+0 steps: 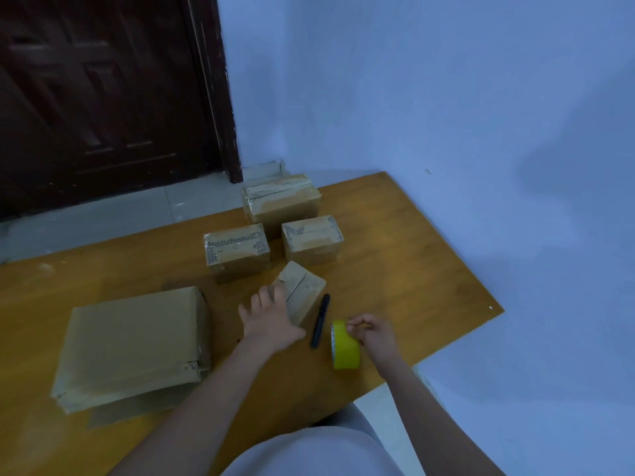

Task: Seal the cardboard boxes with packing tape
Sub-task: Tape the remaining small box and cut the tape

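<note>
Left hand [271,317] touches small box [302,292]; printing illegible.

A small box [304,290] is set askew mid-tabletop, its top seam untaped. Three taped boxes [237,250] [311,237] [280,202] are grouped behind it. A yellow tape roll [343,347] is stood on edge just right.

A yellow-green tape roll [345,345] and a black marker [320,320] lie on an orange-brown table [412,255] among tan cardboard boxes [237,252], by a dark brown door [103,97] and pale blue wall [446,80].
</note>
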A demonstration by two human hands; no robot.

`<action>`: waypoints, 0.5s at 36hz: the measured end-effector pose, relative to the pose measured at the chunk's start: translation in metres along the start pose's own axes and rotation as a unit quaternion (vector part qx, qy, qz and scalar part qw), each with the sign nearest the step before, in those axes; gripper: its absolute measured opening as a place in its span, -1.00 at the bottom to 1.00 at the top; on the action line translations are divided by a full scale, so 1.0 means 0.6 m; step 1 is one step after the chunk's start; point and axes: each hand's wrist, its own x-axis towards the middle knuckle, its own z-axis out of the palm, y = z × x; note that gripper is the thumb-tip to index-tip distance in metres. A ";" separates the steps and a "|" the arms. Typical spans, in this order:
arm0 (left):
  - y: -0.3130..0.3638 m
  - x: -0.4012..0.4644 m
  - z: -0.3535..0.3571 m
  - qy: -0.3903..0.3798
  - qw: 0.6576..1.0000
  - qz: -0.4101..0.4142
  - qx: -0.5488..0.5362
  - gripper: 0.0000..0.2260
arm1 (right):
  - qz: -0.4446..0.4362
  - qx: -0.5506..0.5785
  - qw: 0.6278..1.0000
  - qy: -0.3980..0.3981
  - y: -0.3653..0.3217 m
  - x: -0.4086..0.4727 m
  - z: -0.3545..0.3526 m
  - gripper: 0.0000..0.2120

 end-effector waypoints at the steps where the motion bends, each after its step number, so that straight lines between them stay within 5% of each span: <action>1: -0.010 -0.001 -0.006 -0.009 1.000 0.011 0.017 -0.06 | -0.001 0.002 1.000 0.003 -0.001 0.000 -0.003 -0.82; 12: -0.077 -0.013 -0.056 -0.082 0.989 0.104 0.068 -0.07 | -0.058 0.044 0.997 0.009 -0.088 0.004 -0.024 -0.87; 15: -0.060 -0.011 -0.072 -0.012 0.991 0.133 0.010 -0.16 | -0.082 0.036 0.995 -0.044 -0.133 -0.005 -0.020 -0.88; 18: -0.022 -0.022 -0.101 0.052 0.970 0.178 -0.159 -0.37 | -0.112 -0.006 0.990 -0.090 -0.176 -0.017 -0.003 -0.81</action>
